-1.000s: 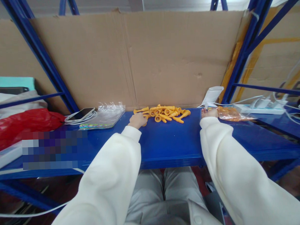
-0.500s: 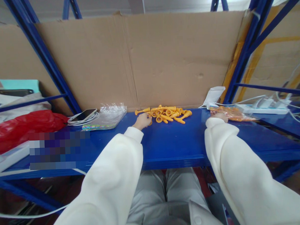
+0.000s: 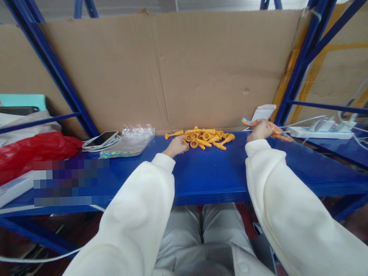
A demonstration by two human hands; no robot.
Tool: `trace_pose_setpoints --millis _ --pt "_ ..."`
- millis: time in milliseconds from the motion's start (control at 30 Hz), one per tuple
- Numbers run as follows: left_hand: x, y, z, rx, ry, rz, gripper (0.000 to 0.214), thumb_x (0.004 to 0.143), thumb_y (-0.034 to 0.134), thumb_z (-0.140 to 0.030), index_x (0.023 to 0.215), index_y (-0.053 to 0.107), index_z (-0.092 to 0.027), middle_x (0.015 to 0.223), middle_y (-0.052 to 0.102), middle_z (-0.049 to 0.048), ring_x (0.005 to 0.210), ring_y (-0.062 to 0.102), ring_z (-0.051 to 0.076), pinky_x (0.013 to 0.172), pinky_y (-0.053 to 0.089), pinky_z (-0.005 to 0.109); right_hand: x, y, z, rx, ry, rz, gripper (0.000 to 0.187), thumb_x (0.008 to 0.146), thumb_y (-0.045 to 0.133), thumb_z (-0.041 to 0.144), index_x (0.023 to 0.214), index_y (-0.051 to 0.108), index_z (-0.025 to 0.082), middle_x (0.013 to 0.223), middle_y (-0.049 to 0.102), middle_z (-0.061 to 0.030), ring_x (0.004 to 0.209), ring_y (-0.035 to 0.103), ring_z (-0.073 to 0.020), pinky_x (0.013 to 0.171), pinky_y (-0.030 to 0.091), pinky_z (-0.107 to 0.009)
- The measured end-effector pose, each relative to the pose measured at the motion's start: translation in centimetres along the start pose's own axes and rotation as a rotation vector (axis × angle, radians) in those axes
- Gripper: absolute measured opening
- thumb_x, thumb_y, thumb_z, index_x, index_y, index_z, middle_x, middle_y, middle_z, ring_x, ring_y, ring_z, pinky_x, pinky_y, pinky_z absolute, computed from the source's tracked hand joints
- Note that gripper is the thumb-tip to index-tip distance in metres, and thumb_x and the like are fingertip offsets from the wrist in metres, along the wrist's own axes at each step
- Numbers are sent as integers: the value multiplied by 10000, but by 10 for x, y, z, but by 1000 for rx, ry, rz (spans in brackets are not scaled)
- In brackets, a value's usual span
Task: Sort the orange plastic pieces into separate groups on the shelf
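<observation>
Many orange horns (image 3: 206,136), heaped along far edge of bench (image 3: 215,173). At their left end: left hand (image 3: 176,146), touching. Cannot tell grip there: loose or closed on one horn. Right of horns, near same edge: right hand (image 3: 260,130), grip clenched on clear bag (image 3: 278,132) of orange pieces.

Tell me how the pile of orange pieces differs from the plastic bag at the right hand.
The pile of orange pieces lies loose and uncovered, while the plastic bag has its orange contents behind clear film. The pile rests on the blue table, with the left hand at its edge; the bag slants in the grip of the right hand. Both show orange.
</observation>
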State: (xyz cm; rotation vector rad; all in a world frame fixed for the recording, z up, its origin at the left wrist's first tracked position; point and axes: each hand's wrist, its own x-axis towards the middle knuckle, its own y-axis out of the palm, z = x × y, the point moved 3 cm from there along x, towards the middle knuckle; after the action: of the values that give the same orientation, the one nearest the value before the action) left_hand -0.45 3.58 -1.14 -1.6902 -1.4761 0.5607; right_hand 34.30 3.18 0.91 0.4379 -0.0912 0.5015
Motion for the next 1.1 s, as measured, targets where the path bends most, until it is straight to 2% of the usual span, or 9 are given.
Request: trace_pose_setpoints --millis 67,133,300,400,533,667,833,967,1100 --pt "1 2 0 -35 31 2 422 851 584 -105 1263 675 -119 864 745 70 540 628 116 526 507 205 -9 2 7 51 -28 -116 215 831 478 98 693 581 227 807 658 -27 1009 658 -225 795 601 -345" --pt "2 3 0 -85 20 -1 460 834 605 -93 1290 663 -104 869 739 74 534 612 112 527 495 212 -20 7 14 108 -51 -127 206 823 477 123 668 576 217 743 642 -4 953 661 -206 819 593 -338" --pt "5 6 4 -241 -33 -3 500 806 665 -116 1306 652 -106 893 744 81 601 646 147 587 513 246 -46 21 24 305 -8 80 238 866 438 212 652 544 216 633 594 15 787 656 -156 748 585 -293" --pt "9 5 7 -267 -23 -27 332 821 663 -151 1146 719 -115 831 732 66 665 659 172 660 524 271 -55 27 21 448 109 200 233 863 460 225 631 480 225 568 513 45 666 618 -124 684 574 -259" --pt "15 -2 10 -360 -21 -187 169 892 567 -153 944 724 -116 892 742 85 858 684 196 815 520 280 -65 32 15 531 243 398 293 857 508 251 591 385 231 503 407 65 573 563 -110 646 558 -245" --pt "14 -10 7 -558 -60 -297 245 972 491 -254 1030 697 -133 1026 748 109 906 695 199 796 528 286 -81 35 12 436 368 594 337 848 497 233 563 317 238 483 429 38 521 510 -126 556 510 -241" --pt "10 -8 -3 -681 -42 -247 365 1020 415 -368 1147 663 -132 1057 748 122 773 678 159 672 524 258 -113 41 8 214 518 819 323 839 501 198 574 323 245 448 389 45 417 371 -100 439 399 -199" --pt "12 1 -4 -555 99 -170 170 857 661 -256 967 721 -141 977 763 81 886 687 171 862 547 302 -134 45 2 85 590 883 300 833 514 145 597 355 242 430 351 58 383 314 -88 383 355 -186" --pt "16 5 2 -417 176 -185 207 753 694 -135 954 740 -120 965 764 80 871 694 185 926 551 355 -138 45 -4 5 590 869 234 858 566 148 667 456 224 464 442 43 396 410 -98 397 431 -196"
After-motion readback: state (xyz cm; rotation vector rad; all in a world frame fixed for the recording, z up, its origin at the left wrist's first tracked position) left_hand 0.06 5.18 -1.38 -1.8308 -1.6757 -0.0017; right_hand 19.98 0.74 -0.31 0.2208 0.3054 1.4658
